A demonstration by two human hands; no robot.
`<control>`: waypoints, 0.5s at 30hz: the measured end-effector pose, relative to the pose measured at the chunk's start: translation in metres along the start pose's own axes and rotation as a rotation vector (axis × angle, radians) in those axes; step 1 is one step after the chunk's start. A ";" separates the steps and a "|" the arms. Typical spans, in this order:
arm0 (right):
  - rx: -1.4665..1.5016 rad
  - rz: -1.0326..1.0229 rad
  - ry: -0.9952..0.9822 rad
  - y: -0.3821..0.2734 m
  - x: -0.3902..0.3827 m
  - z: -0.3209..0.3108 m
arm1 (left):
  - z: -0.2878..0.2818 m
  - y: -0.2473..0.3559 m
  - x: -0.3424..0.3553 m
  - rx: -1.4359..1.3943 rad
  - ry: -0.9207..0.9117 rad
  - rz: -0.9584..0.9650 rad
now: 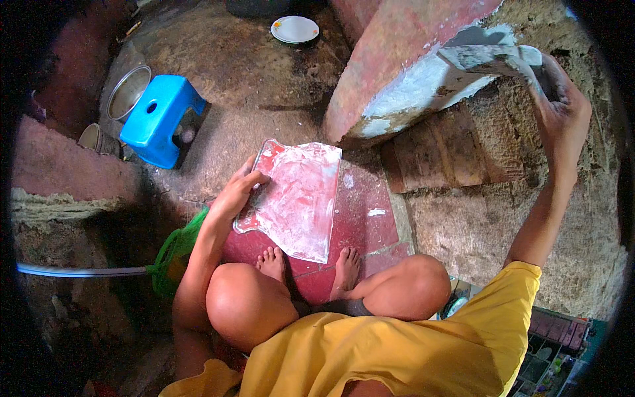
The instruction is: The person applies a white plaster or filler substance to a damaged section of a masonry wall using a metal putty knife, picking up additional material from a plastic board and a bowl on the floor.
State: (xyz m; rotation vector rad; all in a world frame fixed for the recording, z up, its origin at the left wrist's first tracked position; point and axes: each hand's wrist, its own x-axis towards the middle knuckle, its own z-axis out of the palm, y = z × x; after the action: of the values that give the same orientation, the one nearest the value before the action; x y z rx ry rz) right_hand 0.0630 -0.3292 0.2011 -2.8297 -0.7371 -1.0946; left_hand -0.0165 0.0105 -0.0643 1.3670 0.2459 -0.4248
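Observation:
My left hand (239, 192) grips the left edge of a red board (301, 198) smeared with white paste, held above the tiled floor between my bare feet. My right hand (559, 99), dusted with paste, is closed on a flat, paste-coated scraper (479, 58) at the upper right. The scraper lies against a pink masonry ledge (370, 66) whose side has a white coated patch (407, 96). Part of the scraper is covered by my fingers.
A blue plastic stool (149, 132) stands upper left beside a metal bowl (120, 89) and a bucket (92, 139). A white plate (294, 28) sits farther back. Green netting (172, 258) and a pipe (86, 270) are at lower left, a cluttered rack (562, 337) at lower right.

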 end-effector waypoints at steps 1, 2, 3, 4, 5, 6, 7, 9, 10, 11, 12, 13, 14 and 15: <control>0.023 0.021 -0.008 -0.004 0.001 0.000 | 0.001 0.000 0.000 -0.021 0.001 0.006; 0.005 -0.014 0.000 -0.006 0.002 0.000 | 0.002 -0.001 0.000 -0.040 0.002 0.011; -0.013 -0.049 0.008 -0.008 0.002 0.002 | 0.002 -0.001 0.000 -0.059 0.004 0.017; -0.032 -0.084 0.016 -0.008 0.003 0.003 | 0.002 -0.001 0.000 -0.051 0.001 0.008; -0.057 -0.085 0.014 -0.009 0.003 0.004 | 0.001 -0.001 -0.001 -0.041 0.001 -0.001; -0.089 -0.077 0.016 -0.009 0.003 0.005 | 0.000 0.000 -0.001 -0.031 0.001 -0.009; -0.123 -0.070 0.018 -0.009 0.003 0.006 | -0.002 -0.003 0.000 -0.015 0.005 -0.007; -0.129 -0.050 0.038 -0.010 0.003 0.006 | -0.004 -0.007 0.003 0.014 0.010 -0.001; -0.100 -0.038 0.057 -0.012 0.004 0.004 | -0.005 -0.008 0.002 0.020 0.016 -0.002; -0.072 -0.025 0.074 -0.013 0.004 0.002 | -0.003 -0.005 0.001 0.026 0.021 -0.004; -0.056 -0.030 0.094 -0.011 0.005 -0.002 | -0.001 -0.004 0.000 0.032 0.025 -0.007; -0.039 -0.034 0.114 -0.008 0.005 -0.008 | 0.000 -0.003 -0.001 0.025 0.027 -0.012; -0.019 -0.040 0.134 -0.006 0.004 -0.012 | 0.001 -0.002 -0.002 0.017 0.032 -0.016; -0.037 -0.082 0.177 -0.004 0.001 -0.015 | 0.001 -0.001 -0.002 0.009 0.037 -0.021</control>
State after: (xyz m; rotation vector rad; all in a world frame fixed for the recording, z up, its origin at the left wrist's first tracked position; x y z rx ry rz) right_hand 0.0530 -0.3278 0.2123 -2.7072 -0.8319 -1.3623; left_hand -0.0191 0.0096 -0.0643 1.3832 0.2894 -0.4191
